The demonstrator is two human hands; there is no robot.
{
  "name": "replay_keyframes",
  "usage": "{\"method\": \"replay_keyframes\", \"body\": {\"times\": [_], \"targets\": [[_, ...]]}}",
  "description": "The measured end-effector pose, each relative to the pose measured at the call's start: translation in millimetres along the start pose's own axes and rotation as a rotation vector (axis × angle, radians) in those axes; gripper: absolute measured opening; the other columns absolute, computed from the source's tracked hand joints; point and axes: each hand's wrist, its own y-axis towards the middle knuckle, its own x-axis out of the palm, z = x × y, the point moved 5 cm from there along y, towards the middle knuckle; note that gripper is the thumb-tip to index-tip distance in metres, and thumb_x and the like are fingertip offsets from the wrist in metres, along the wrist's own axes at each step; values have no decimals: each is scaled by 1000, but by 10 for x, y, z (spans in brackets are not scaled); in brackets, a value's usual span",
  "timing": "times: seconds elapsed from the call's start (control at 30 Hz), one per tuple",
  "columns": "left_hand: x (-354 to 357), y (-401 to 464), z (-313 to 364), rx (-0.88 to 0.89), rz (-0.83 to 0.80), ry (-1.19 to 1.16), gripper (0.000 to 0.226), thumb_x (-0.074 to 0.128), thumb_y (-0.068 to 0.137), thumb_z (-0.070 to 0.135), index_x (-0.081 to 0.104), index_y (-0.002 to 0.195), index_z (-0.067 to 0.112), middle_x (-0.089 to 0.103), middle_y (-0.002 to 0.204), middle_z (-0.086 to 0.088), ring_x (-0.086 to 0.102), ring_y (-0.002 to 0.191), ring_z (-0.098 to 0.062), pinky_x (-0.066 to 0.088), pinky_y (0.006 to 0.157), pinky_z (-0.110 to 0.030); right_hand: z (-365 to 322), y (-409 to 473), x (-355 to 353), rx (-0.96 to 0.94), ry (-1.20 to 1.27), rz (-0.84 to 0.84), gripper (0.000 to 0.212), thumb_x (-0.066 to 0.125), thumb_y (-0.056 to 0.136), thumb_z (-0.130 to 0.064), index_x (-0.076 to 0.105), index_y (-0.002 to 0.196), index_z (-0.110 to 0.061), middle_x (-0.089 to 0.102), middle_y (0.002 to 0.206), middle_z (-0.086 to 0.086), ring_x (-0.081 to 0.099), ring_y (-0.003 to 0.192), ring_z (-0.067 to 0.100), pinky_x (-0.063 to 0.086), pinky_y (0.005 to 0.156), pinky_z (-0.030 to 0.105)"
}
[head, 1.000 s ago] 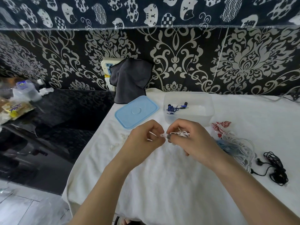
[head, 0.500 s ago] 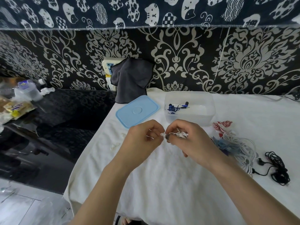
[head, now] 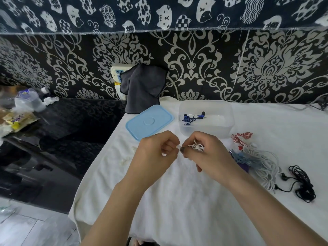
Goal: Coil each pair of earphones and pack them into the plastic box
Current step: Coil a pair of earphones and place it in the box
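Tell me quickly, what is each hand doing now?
Left hand: fingers curled, pinching the cord end of the white earphones.
Right hand: holds the coiled white earphones.

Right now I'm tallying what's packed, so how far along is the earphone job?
Done: one coiled blue pair lies in the plastic box, whose blue lid sits beside it. In hand: the right hand holds a white pair's coil while the left hand pinches its cord. Left: the red-and-white pair, the tangled white and blue cords and the black pair.
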Motion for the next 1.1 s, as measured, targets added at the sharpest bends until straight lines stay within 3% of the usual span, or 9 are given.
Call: {"method": "replay_keyframes", "body": {"times": [0.27, 0.37, 0.53, 0.6, 0.67, 0.77, 0.87, 1.1], "targets": [[39, -3, 49, 64, -4, 22, 28, 70, 80, 1, 61, 99, 19, 72, 86, 7, 73, 84, -13, 61, 80, -34, 11, 2, 27, 39, 101, 28, 11, 70, 88, -20, 67, 79, -13, 67, 69, -5, 56, 51, 15, 48, 49, 27], [46, -8, 72, 60, 19, 34, 27, 69, 82, 0, 61, 100, 19, 71, 86, 10, 72, 84, -9, 60, 80, -31, 20, 8, 29, 48, 116, 54, 12, 68, 89, -19, 67, 77, -14, 67, 75, 0, 57, 51, 18, 51, 54, 34], [46, -5, 103, 60, 56, 42, 29, 70, 83, -2, 60, 102, 19, 71, 87, 13, 71, 85, -4, 58, 81, -22, 41, 13, 28, 50, 132, 76, 11, 68, 90, -20, 67, 78, -19, 67, 86, 5, 59, 58, 19, 52, 52, 32], [30, -5, 98, 23, 66, -24, 32, 67, 84, -5, 60, 105, 20, 70, 91, 11, 73, 84, -4, 57, 81, -17, 44, 20, 18, 47, 171, 76, 9, 68, 90, -19, 68, 81, -21, 70, 88, 3, 62, 66, 24, 51, 51, 33], [8, -2, 75, -37, 75, -101, 34, 62, 87, -6, 61, 107, 21, 71, 94, 8, 74, 84, -5, 56, 79, -17, 24, 24, 10, 44, 222, 64, 6, 68, 91, -17, 68, 85, -20, 73, 85, 1, 61, 63, 15, 49, 49, 30], [-26, 22, -16, -134, 83, -186, 30, 57, 94, -4, 67, 106, 21, 75, 90, 7, 74, 86, -8, 59, 83, -27, -10, 28, -4, 46, 258, 43, 6, 68, 91, -15, 70, 86, -19, 74, 83, 1, 55, 54, 0, 47, 50, 29], [-22, 42, -68, -180, 51, -272, 26, 54, 98, 0, 73, 99, 17, 77, 87, 0, 75, 88, -14, 60, 89, -36, -29, 24, -25, 53, 288, 29, 6, 67, 91, -12, 70, 89, -16, 75, 85, 4, 53, 47, -1, 47, 51, 32], [36, 70, -85, -359, -47, -599, 15, 58, 101, 10, 70, 96, 5, 74, 95, -15, 72, 89, -19, 58, 80, -27, -75, 12, -74, 24, 277, 33, 9, 70, 90, -11, 72, 86, -19, 71, 91, 7, 49, 45, 0, 43, 46, 24]]}}
